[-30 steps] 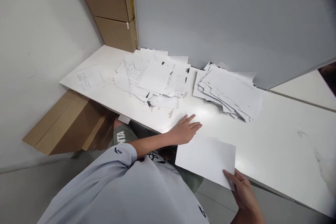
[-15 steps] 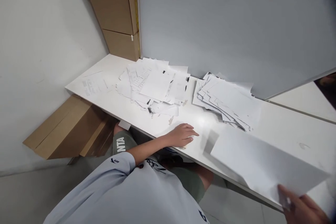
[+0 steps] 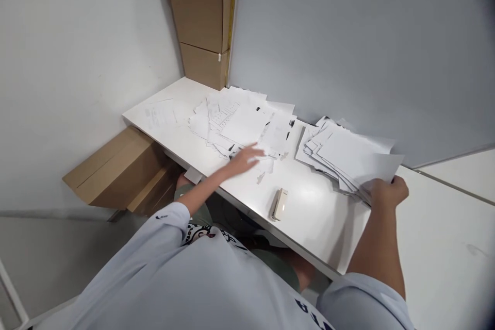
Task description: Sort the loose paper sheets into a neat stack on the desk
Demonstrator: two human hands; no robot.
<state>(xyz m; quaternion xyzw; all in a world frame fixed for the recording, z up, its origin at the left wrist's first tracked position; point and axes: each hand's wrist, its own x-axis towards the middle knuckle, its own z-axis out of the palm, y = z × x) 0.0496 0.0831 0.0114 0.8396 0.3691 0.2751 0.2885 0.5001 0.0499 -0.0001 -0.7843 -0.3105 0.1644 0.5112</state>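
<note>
My left hand (image 3: pixel 244 160) reaches over the front edge of the spread papers (image 3: pixel 247 118), its fingers apart and slightly smeared by motion. Whether it touches them I cannot tell. On the right, my right hand (image 3: pixel 388 191) grips the near right corner of a sheet of paper (image 3: pixel 377 165) on top of the stacked papers (image 3: pixel 328 149). Its thumb and fingers are closed on that edge. Between my arms a small cream stapler (image 3: pixel 280 204) lies on the white table, touched by neither hand.
Cardboard boxes (image 3: pixel 197 23) are stacked at the table's far left corner, against a grey partition (image 3: pixel 348 36). An open cardboard box (image 3: pixel 112 170) stands beside the white table (image 3: pixel 309 221) at left. A faintly printed sheet (image 3: pixel 159 112) lies near the left end.
My right hand has brought the sheet from the near right onto the stack. My left hand has left the stapler, now uncovered, and moved up and left to the spread papers.
</note>
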